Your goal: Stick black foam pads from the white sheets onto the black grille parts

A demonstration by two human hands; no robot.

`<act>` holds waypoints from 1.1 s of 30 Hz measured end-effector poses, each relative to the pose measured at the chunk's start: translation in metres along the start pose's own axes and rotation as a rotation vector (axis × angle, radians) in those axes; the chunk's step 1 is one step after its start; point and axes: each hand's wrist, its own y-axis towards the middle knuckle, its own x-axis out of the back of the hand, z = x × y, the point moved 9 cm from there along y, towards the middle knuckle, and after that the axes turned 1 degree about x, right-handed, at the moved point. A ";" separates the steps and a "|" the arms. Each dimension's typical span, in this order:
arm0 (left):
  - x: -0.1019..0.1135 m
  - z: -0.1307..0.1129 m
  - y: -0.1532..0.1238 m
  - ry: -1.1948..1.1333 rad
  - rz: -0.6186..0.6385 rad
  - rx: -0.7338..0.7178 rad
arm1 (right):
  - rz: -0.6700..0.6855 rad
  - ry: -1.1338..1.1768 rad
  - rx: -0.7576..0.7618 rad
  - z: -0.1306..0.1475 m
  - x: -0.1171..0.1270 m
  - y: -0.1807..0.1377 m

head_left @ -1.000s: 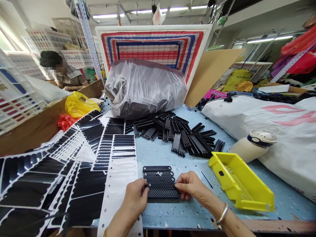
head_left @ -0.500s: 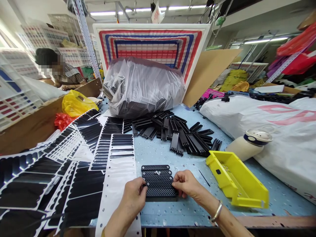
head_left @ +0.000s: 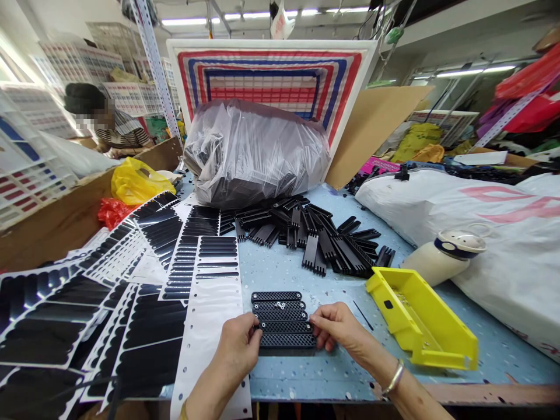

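Several black plastic strips (head_left: 280,326) with a crosshatched face and rounded ends lie side by side in front of me. Small silver rings sit at ends of the upper strips, and a few loose metal rings (head_left: 280,305) rest on one of them. My left hand (head_left: 237,344) is closed, thumb and forefinger pinching the left end of a lower strip. My right hand (head_left: 336,326) is at the strips' right ends, its thumb and forefinger pinched together; whatever they hold is too small to make out.
Sheets of black stickers (head_left: 149,344) spread over the left. Behind the strips lies a pile of black toothed plastic pieces (head_left: 315,245) and a stuffed clear bag (head_left: 258,157). On the right are a yellow bin (head_left: 441,344), a cream bottle (head_left: 437,259) and a white sack (head_left: 503,216).
My right hand has drawn slightly to the right, off the strips' ends. My left hand keeps its pinch at the left side. The whole view has shifted a little.
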 end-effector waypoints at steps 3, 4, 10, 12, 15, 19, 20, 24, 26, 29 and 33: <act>0.000 0.000 0.000 -0.004 0.005 0.006 | -0.002 -0.010 0.007 0.000 0.000 0.000; 0.000 0.000 0.000 -0.006 0.007 0.010 | -0.005 -0.017 0.010 -0.001 0.000 0.000; 0.000 0.004 0.001 -0.078 -0.003 0.078 | -0.051 -0.080 0.025 -0.008 -0.001 0.008; 0.003 0.009 0.001 -0.089 -0.035 0.144 | -0.077 -0.107 0.040 -0.010 -0.001 0.011; 0.008 0.014 0.001 -0.078 -0.087 0.241 | -0.099 -0.138 0.069 -0.010 -0.001 0.012; 0.006 0.016 0.003 -0.112 -0.069 0.331 | -0.086 -0.162 0.094 -0.008 -0.001 0.012; 0.004 0.017 0.004 -0.146 -0.055 0.363 | -0.083 -0.165 0.098 -0.007 -0.001 0.012; -0.010 0.025 0.006 -0.326 0.072 0.493 | -0.077 -0.171 0.109 -0.006 -0.001 0.012; -0.016 0.029 0.006 -0.409 0.156 0.545 | -0.072 -0.169 0.111 -0.006 -0.001 0.012; -0.018 0.032 0.006 -0.529 0.244 0.592 | -0.069 -0.160 0.116 -0.005 -0.001 0.012; -0.017 0.031 0.007 -0.615 0.310 0.610 | -0.066 -0.158 0.121 -0.003 -0.001 0.010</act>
